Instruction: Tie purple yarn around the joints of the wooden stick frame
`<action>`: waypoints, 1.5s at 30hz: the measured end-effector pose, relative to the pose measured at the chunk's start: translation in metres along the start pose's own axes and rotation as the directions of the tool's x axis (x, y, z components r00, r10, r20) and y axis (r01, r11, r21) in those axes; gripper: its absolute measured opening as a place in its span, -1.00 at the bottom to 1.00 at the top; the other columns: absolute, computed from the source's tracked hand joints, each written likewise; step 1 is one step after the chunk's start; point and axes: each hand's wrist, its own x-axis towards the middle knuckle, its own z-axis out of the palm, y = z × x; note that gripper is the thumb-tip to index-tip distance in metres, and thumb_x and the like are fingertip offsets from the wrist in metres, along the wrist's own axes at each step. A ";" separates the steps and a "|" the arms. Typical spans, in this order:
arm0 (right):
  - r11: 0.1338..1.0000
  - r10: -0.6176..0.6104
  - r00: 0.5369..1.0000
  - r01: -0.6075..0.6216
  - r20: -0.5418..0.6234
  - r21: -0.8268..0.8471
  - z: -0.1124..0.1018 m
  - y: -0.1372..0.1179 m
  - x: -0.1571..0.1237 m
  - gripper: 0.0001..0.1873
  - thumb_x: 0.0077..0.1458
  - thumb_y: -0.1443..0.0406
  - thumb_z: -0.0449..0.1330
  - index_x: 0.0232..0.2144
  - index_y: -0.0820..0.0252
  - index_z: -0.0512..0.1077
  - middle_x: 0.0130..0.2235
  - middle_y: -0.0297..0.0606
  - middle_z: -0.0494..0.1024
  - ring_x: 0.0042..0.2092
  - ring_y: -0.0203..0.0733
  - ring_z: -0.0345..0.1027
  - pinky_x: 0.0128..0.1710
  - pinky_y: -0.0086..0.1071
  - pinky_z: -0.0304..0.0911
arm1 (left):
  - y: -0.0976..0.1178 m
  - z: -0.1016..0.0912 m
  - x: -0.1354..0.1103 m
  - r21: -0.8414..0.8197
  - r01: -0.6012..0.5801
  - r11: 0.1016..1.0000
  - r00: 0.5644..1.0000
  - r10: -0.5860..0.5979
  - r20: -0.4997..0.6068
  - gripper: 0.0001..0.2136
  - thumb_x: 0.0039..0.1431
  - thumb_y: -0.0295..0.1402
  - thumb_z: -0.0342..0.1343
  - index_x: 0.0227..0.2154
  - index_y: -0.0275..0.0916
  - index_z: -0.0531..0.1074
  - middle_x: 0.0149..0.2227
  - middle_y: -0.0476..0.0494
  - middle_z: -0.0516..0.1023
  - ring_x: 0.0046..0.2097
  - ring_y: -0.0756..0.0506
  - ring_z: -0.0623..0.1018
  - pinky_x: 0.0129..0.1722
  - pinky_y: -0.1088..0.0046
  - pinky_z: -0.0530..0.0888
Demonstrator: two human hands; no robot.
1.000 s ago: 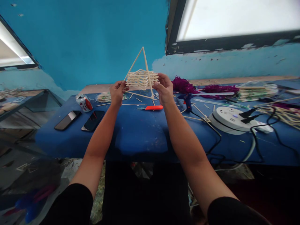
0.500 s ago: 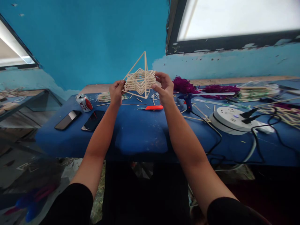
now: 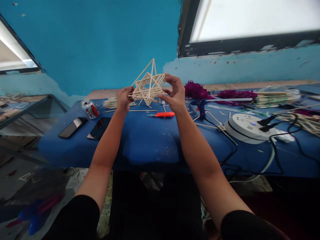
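head cam: the stick frame is up in the air beyond the orange cutter, left hand pinching one end, right hand gripping the other between thumb and fingers. the can, well left of the cutter, has characters too small to read. vs half a second ago, frame's tilted differently and its peak sits a bit lower.
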 end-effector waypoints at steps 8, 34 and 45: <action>0.999 -0.047 0.999 0.047 -0.019 -0.027 0.001 -0.005 -0.002 -0.16 -0.24 -0.14 0.57 0.07 -0.15 0.40 0.38 -0.31 0.37 0.43 0.05 0.26 0.21 -0.06 0.50 | -0.003 -0.005 0.003 -0.008 0.037 0.999 0.999 -0.037 0.021 -0.58 0.01 0.08 0.34 -0.33 -0.17 0.46 -0.34 -0.12 0.60 -0.29 -0.13 0.65 -0.31 0.35 0.61; 0.980 -0.173 0.984 0.176 0.041 -0.091 0.000 -0.020 -0.003 -0.23 -0.17 -0.15 0.54 0.02 -0.08 0.40 0.40 -0.25 0.35 0.47 0.08 0.19 0.22 -0.05 0.50 | -0.006 -0.009 0.007 -0.052 0.123 0.991 0.992 -0.123 0.001 -0.69 0.06 -0.05 0.35 -0.35 -0.18 0.49 -0.31 -0.15 0.63 -0.34 -0.11 0.63 -0.35 0.34 0.61; 0.903 -0.336 0.942 0.330 0.028 -0.275 0.000 0.000 0.001 -0.25 -0.07 -0.20 0.45 0.08 -0.11 0.36 0.36 -0.25 0.33 0.36 0.01 0.28 0.10 -0.05 0.53 | 0.012 0.000 -0.006 -0.075 0.217 0.973 0.975 -0.220 -0.025 -0.81 0.25 -0.21 0.26 -0.35 -0.24 0.51 -0.36 -0.06 0.62 -0.40 0.00 0.61 -0.35 0.49 0.57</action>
